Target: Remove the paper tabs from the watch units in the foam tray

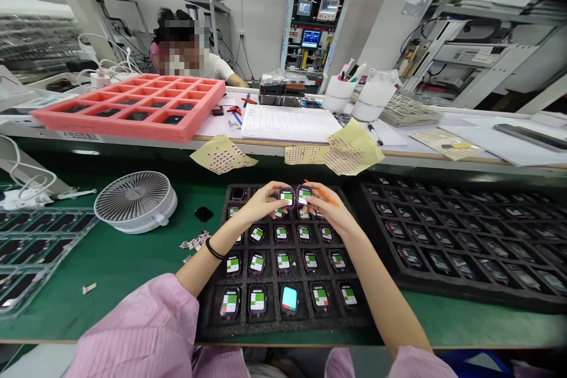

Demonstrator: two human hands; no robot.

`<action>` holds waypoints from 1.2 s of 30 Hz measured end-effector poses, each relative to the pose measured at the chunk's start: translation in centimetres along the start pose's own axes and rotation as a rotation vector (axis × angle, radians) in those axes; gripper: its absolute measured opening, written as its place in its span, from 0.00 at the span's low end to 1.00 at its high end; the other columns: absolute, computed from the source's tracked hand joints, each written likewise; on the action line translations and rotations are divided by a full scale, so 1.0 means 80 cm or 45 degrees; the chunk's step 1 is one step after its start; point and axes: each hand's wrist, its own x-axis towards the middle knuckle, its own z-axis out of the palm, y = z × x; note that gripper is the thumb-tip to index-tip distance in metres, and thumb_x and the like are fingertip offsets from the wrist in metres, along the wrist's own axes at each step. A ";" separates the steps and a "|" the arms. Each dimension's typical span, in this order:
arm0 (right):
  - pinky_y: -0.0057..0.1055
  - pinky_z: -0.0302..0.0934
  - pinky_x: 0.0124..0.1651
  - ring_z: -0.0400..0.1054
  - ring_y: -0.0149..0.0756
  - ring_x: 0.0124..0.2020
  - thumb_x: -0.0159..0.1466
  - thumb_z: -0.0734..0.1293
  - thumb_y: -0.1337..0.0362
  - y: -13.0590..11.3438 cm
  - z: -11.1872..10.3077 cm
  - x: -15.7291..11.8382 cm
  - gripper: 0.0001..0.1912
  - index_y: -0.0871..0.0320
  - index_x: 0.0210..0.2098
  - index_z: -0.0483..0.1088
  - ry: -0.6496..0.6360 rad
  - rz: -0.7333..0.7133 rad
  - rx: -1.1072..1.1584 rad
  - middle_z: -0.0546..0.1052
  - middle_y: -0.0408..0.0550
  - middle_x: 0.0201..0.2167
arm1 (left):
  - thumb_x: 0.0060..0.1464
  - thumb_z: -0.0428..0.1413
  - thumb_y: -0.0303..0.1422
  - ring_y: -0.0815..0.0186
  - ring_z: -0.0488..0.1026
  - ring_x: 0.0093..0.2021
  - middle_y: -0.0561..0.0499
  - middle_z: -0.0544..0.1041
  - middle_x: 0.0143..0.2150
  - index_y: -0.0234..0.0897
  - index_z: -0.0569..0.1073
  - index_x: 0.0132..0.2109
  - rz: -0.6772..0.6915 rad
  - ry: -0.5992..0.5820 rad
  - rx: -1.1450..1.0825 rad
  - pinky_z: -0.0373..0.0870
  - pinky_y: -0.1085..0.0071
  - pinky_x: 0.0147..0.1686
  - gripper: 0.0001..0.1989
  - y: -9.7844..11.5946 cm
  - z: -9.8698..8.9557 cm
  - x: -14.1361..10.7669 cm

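My left hand [266,201] is closed on a smartwatch body [286,196] with a green and white lit screen. Beside it, my right hand [322,205] grips a second smartwatch body [303,195], its screen lit the same way, and also has a thin orange stick, perhaps a pen [325,191], between the fingers. The two watches are side by side over the far rows of a black foam tray [271,248]. Lit watches sit in the tray's compartments, and one in the nearest row [289,300] shows a cyan screen. My hands hide part of the far rows.
Another black foam tray of watches [425,283] stands at right. A white round fan [135,201], a dark watch [204,214] and clear trays [39,248] lie left. On the shelf ahead are a pink foam tray [146,126], papers [287,124] and pen cups. A person sits beyond.
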 end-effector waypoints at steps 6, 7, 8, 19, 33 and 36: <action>0.29 0.53 0.21 0.69 0.34 0.19 0.61 0.66 0.55 0.001 0.006 -0.013 0.12 0.56 0.39 0.69 0.069 -0.024 -0.082 0.71 0.41 0.20 | 0.58 0.52 0.39 0.72 0.71 0.27 0.48 0.74 0.41 0.35 0.69 0.47 0.010 0.069 0.007 0.64 0.80 0.17 0.14 0.013 0.008 -0.011; 0.29 0.54 0.21 0.69 0.34 0.21 0.62 0.66 0.55 0.001 0.006 -0.014 0.12 0.55 0.41 0.69 0.039 -0.030 -0.073 0.71 0.41 0.21 | 0.58 0.53 0.39 0.72 0.71 0.27 0.47 0.73 0.42 0.35 0.69 0.48 0.015 0.075 -0.001 0.64 0.81 0.17 0.14 0.015 0.009 -0.012; 0.29 0.55 0.22 0.70 0.35 0.22 0.62 0.66 0.56 0.000 0.006 -0.016 0.12 0.55 0.42 0.68 0.005 -0.040 -0.061 0.72 0.41 0.22 | 0.57 0.53 0.39 0.72 0.71 0.28 0.47 0.73 0.43 0.35 0.69 0.48 0.023 0.078 -0.007 0.64 0.81 0.17 0.15 0.016 0.009 -0.013; 0.27 0.56 0.22 0.70 0.32 0.25 0.63 0.66 0.58 -0.003 0.008 -0.024 0.14 0.55 0.46 0.65 -0.125 -0.097 -0.104 0.73 0.43 0.29 | 0.52 0.59 0.37 0.76 0.67 0.26 0.49 0.73 0.40 0.34 0.69 0.45 0.077 0.104 -0.033 0.60 0.81 0.18 0.16 0.023 0.017 -0.020; 0.26 0.54 0.19 0.71 0.32 0.22 0.62 0.67 0.56 -0.012 0.010 -0.023 0.14 0.55 0.43 0.66 -0.085 -0.125 -0.144 0.72 0.42 0.29 | 0.56 0.56 0.41 0.73 0.67 0.27 0.49 0.71 0.40 0.36 0.68 0.48 0.076 0.086 0.012 0.58 0.80 0.16 0.16 0.023 0.012 -0.021; 0.26 0.54 0.19 0.71 0.32 0.22 0.63 0.65 0.54 -0.006 0.008 -0.021 0.14 0.55 0.44 0.66 -0.080 -0.132 -0.138 0.72 0.42 0.27 | 0.55 0.56 0.39 0.73 0.68 0.28 0.48 0.71 0.42 0.36 0.68 0.48 0.073 0.068 0.017 0.58 0.81 0.16 0.16 0.020 0.011 -0.020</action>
